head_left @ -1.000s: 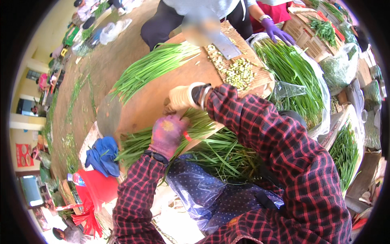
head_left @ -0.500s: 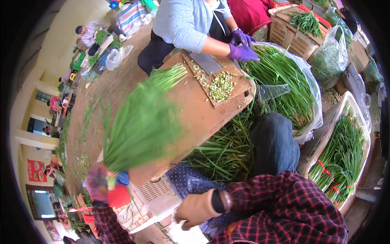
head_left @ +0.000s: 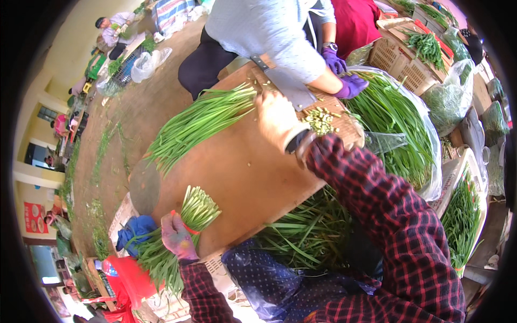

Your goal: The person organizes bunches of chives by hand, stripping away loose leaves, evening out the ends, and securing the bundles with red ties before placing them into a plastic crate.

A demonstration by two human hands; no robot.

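Observation:
My left hand (head_left: 179,237), in a stained pinkish glove, is closed round a bunch of garlic chives (head_left: 198,211) with a red band. Its pale cut stems point up and right over the board's near edge; its leaves hang down left. My right hand (head_left: 277,121) reaches over the brown board (head_left: 237,177), washed out by light, its fingers hard to make out. Its fingertips are beside the stem ends of a loose heap of chives (head_left: 202,121). Close by lie a cleaver (head_left: 293,89) and chopped stem pieces (head_left: 320,119) on a small cutting board.
Across the board a co-worker's purple-gloved hand (head_left: 351,86) touches chives in a plastic-lined basket (head_left: 398,129). Loose leaves (head_left: 307,237) lie below the board's near edge. A white crate of chives (head_left: 463,220) stands right; a blue cloth (head_left: 134,234) and red bag (head_left: 134,280) lie left.
My right hand has moved from my lap up to the far part of the board. The chives in my left hand, blurred over the board before, now point their stems toward it.

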